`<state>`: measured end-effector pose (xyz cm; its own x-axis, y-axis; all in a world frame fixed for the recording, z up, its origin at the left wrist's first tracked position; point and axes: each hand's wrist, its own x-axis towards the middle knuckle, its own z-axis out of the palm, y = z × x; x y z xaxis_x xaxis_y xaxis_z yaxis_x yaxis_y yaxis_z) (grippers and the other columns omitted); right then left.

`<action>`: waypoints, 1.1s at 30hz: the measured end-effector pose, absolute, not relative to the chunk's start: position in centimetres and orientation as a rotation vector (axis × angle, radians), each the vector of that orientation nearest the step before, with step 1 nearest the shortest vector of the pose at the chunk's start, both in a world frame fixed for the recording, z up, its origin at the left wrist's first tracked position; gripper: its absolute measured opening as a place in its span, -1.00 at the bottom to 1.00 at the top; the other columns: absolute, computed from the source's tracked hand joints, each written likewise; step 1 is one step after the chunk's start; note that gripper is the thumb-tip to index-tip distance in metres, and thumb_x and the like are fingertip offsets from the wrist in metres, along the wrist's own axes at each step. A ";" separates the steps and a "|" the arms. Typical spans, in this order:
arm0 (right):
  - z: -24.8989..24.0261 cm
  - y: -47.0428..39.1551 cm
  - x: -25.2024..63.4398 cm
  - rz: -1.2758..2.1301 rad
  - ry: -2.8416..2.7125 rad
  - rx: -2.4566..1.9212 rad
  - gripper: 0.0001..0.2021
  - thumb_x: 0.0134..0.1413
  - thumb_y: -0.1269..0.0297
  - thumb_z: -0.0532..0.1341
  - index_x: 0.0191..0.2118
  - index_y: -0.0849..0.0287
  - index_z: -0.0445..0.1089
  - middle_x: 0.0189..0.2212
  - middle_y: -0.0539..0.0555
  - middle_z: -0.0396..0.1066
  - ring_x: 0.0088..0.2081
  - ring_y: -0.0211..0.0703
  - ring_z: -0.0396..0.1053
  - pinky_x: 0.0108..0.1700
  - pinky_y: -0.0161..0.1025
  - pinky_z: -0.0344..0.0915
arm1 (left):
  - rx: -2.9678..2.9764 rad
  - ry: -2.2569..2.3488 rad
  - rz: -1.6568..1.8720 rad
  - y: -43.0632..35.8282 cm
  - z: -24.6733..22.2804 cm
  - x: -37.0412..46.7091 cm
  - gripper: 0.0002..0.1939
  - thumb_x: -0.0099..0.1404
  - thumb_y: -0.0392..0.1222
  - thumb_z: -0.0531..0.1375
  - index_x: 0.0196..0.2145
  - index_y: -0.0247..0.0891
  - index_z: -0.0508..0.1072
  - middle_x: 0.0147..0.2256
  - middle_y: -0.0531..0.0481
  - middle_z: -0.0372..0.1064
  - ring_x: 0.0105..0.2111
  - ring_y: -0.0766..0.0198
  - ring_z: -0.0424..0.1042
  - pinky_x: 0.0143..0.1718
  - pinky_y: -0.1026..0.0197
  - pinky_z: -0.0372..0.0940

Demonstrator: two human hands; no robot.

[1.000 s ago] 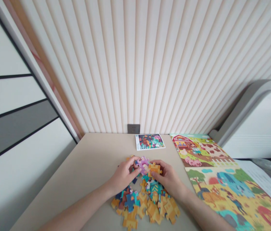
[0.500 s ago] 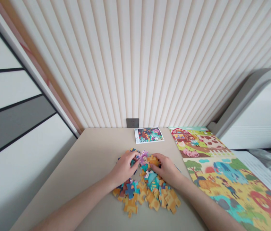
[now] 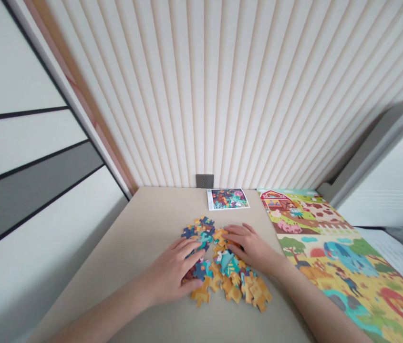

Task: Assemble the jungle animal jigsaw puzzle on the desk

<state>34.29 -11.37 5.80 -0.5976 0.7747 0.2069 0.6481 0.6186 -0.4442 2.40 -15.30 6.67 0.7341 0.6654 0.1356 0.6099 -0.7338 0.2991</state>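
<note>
A heap of loose jigsaw pieces point(image 3: 228, 267), some blue and teal, some plain orange, lies on the beige table point(image 3: 122, 247). On the heap's left side rests my left hand point(image 3: 180, 269), its fingers apart over dark and teal pieces. My right hand point(image 3: 249, 245) lies with spread fingers on the upper right of the heap, touching orange pieces. Neither hand holds a piece. Parts of the pieces under the fingers are hidden.
Behind the heap lies a small picture card point(image 3: 228, 198). Along the right side are a farm puzzle point(image 3: 304, 212) and an animal puzzle point(image 3: 351, 276), with white paper point(image 3: 387, 252) beyond. A wall socket point(image 3: 204, 181) sits on the ribbed wall.
The purple piece by my left hand and the orange piece in my right hand are no longer held. My left hand has moved down and opened; my right fingers have spread. The view has shifted slightly.
</note>
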 end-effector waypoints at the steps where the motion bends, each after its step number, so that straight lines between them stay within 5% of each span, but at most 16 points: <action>1: 5.8 -11.2 34.4 0.462 -2.460 -1.150 -0.68 0.39 0.15 0.18 0.16 -0.08 0.49 0.16 0.13 0.48 0.22 0.02 0.38 0.37 0.14 0.07 | 2.681 1.013 0.314 -15.9 6.2 1.8 -0.27 0.32 0.17 0.31 0.35 -0.10 0.29 0.32 -0.21 0.25 0.33 -0.16 0.21 0.34 -0.23 0.15; 4: 5.8 -10.6 35.1 0.448 -2.434 -1.232 -0.68 0.33 0.02 0.25 0.07 0.00 0.55 0.02 0.17 0.54 0.10 0.06 0.45 0.26 0.05 0.23 | 2.634 1.047 0.333 -17.3 4.9 0.9 -0.24 0.31 0.18 0.33 0.35 -0.10 0.28 0.33 -0.19 0.23 0.34 -0.15 0.19 0.36 -0.22 0.13; 9: 6.5 -10.0 37.4 0.497 -2.426 -1.357 -0.56 0.30 -0.08 0.23 0.14 0.04 0.52 -0.14 0.16 0.53 -0.09 0.03 0.52 0.01 -0.12 0.36 | 2.575 1.102 0.511 -17.7 4.0 1.1 -0.51 0.37 -0.01 0.31 0.20 -0.12 0.42 0.17 -0.14 0.41 0.23 -0.04 0.34 0.30 -0.11 0.26; 12: 7.1 -9.7 38.7 0.522 -2.413 -1.356 -0.60 0.39 -0.06 0.12 0.02 0.03 0.59 -0.21 0.14 0.54 -0.19 -0.03 0.52 -0.09 -0.18 0.35 | 2.554 1.096 0.549 -17.4 4.2 1.3 -0.60 0.44 -0.13 0.21 0.20 -0.10 0.42 0.15 -0.13 0.42 0.17 0.03 0.41 0.23 -0.03 0.33; 20: 5.7 -8.4 39.9 0.286 -2.264 -1.612 -0.46 0.47 -0.03 -0.07 -0.41 0.09 0.48 -0.47 0.11 0.50 -0.40 -0.07 0.44 -0.31 -0.21 0.22 | 2.597 1.087 0.544 -13.9 4.8 2.0 -0.36 0.32 -0.38 0.13 0.33 -0.09 0.30 0.29 -0.12 0.27 0.30 0.02 0.26 0.38 -0.07 0.15; 23: 4.6 -8.0 39.8 0.307 -2.257 -1.605 -0.52 0.42 -0.03 0.01 -0.37 0.10 0.52 -0.38 0.13 0.52 -0.32 -0.06 0.46 -0.23 -0.20 0.29 | 2.606 1.109 0.534 -11.9 4.3 1.9 -0.33 0.31 -0.29 0.20 0.35 -0.08 0.28 0.33 -0.15 0.22 0.36 -0.05 0.16 0.42 -0.19 0.01; 27: 3.9 -7.9 39.5 0.285 -2.188 -1.528 -0.64 0.35 0.02 0.14 -0.02 0.11 0.56 -0.13 0.19 0.53 -0.08 0.02 0.49 0.01 -0.09 0.37 | 2.501 1.233 0.541 -10.1 3.3 0.9 -0.30 0.33 0.01 0.30 0.37 -0.10 0.27 0.40 -0.20 0.10 0.38 -0.10 0.12 0.38 -0.18 0.08; 33: 5.5 -9.5 37.1 0.446 -2.238 -1.272 -0.64 0.41 0.07 0.11 0.10 0.04 0.53 0.06 0.20 0.51 0.08 0.07 0.45 0.19 0.06 0.34 | 2.446 1.260 0.595 -9.0 3.0 -1.3 -0.51 0.40 0.04 0.27 0.23 -0.10 0.45 0.26 -0.17 0.29 0.26 0.00 0.30 0.31 -0.05 0.20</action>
